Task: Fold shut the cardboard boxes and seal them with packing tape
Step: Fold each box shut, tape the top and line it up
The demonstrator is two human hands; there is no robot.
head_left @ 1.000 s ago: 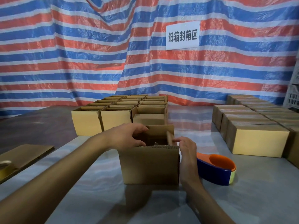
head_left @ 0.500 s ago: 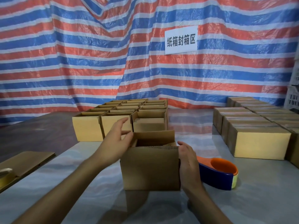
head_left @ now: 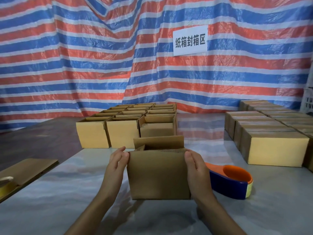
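While the two long flaps stand upright, the head view shows the small cardboard box [head_left: 158,175] at the near middle of the grey table [head_left: 67,192], held between both hands. The left hand [head_left: 116,165] lies flat against its left side and the right hand [head_left: 196,167] flat against its right side. Both have fairly straight fingers that press without curling round anything. A short side flap seems already turned inward at the left.

I judge the folding step half done. Next, the far flap [head_left: 158,141] and the near one need pushing down until they meet, then one hand must hold the seam.

The blue and orange tape dispenser [head_left: 232,182] lies just beside the right hand, within easy reach. Open boxes [head_left: 122,131] wait behind, and closed boxes [head_left: 274,150] sit at the right.
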